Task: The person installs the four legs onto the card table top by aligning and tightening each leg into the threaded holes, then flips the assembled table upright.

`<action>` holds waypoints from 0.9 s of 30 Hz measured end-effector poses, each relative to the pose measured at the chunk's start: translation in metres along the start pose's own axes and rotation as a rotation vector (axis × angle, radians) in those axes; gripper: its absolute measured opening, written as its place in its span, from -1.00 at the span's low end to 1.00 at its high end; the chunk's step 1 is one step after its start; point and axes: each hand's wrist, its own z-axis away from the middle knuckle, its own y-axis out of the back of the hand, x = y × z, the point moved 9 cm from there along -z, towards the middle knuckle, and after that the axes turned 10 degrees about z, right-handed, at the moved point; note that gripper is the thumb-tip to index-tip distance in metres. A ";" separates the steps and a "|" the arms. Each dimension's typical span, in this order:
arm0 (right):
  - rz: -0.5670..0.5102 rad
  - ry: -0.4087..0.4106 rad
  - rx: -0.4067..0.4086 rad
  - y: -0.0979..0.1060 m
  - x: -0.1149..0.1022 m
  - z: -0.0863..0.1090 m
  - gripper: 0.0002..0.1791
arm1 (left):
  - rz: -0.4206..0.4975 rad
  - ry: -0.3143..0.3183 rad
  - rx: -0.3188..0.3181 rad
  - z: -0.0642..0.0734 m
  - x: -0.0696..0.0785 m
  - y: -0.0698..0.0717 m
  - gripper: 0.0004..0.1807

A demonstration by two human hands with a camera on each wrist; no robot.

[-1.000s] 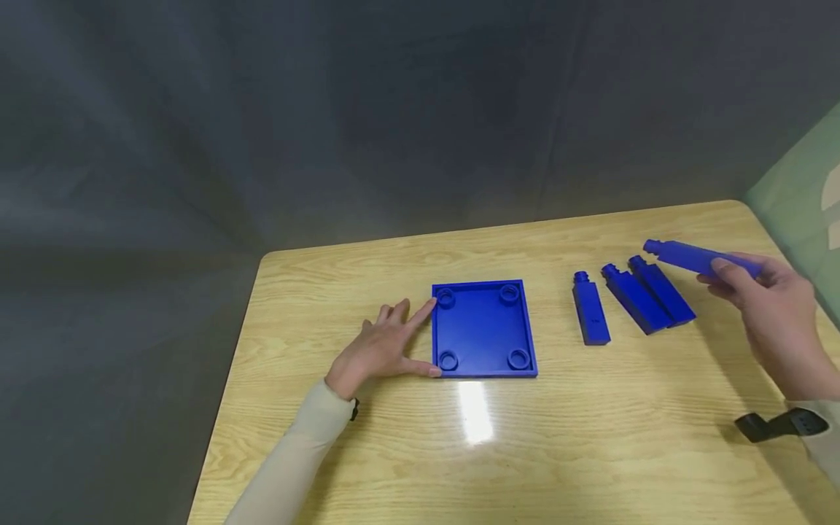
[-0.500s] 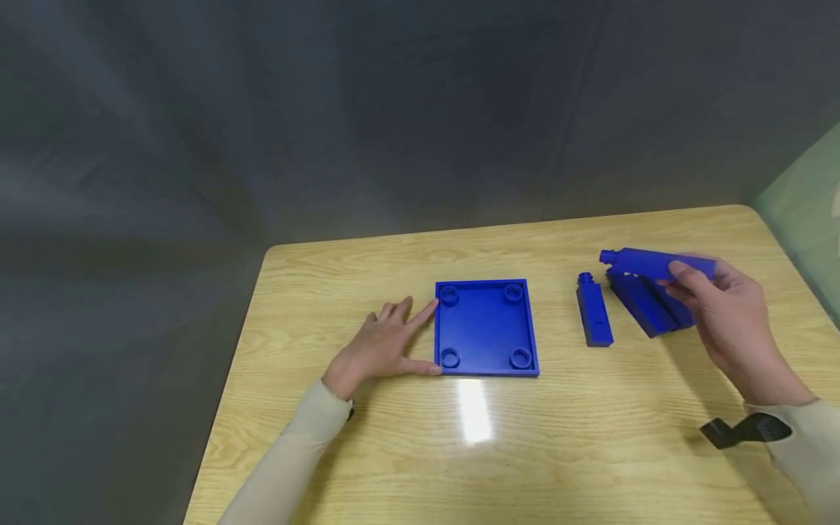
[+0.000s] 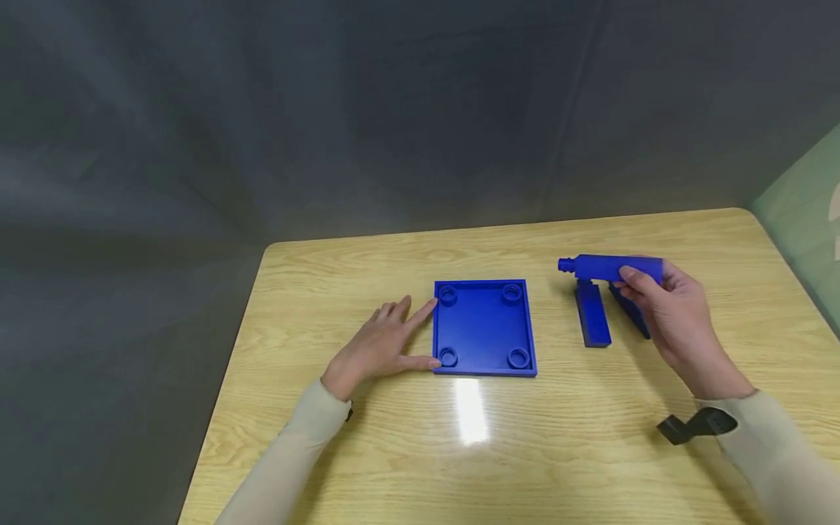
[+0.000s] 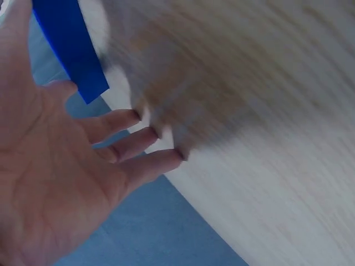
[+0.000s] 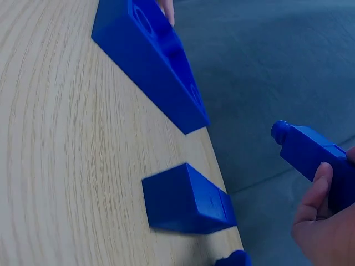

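Note:
A blue square panel point(image 3: 482, 328) with a raised rim lies on the table, a round threaded socket in each corner. My left hand point(image 3: 374, 346) rests at its left edge, fingers spread, index fingertip and thumb touching the rim. Above the table on the right, my right hand point(image 3: 676, 313) pinches a blue leg point(image 3: 600, 267), a square bar whose threaded end points left. Below it lies another blue leg point(image 3: 593, 317). A further leg point(image 3: 630, 310) is mostly hidden behind the right hand. In the right wrist view, the held leg point(image 5: 310, 149) is well above the table.
The wooden table point(image 3: 407, 452) has its far edge against a dark grey curtain point(image 3: 420, 117). A pale green surface point(image 3: 807, 197) stands beyond the right edge. In the right wrist view, a threaded end point(image 5: 233, 259) shows at the bottom.
My right hand has carried the leg leftward over the lying legs, and the leg has turned to nearly level. My left hand stays at the panel's edge.

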 end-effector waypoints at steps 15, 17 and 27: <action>0.153 -0.004 -0.092 -0.047 0.010 -0.008 -0.89 | -0.055 -0.029 0.056 0.001 0.003 -0.002 0.19; 0.155 -0.002 -0.091 -0.054 0.010 -0.009 -0.90 | -0.063 -0.029 0.059 0.001 0.003 -0.001 0.19; 0.153 0.012 -0.047 -0.082 0.016 -0.019 -0.92 | -0.070 -0.028 0.052 0.000 0.004 -0.001 0.19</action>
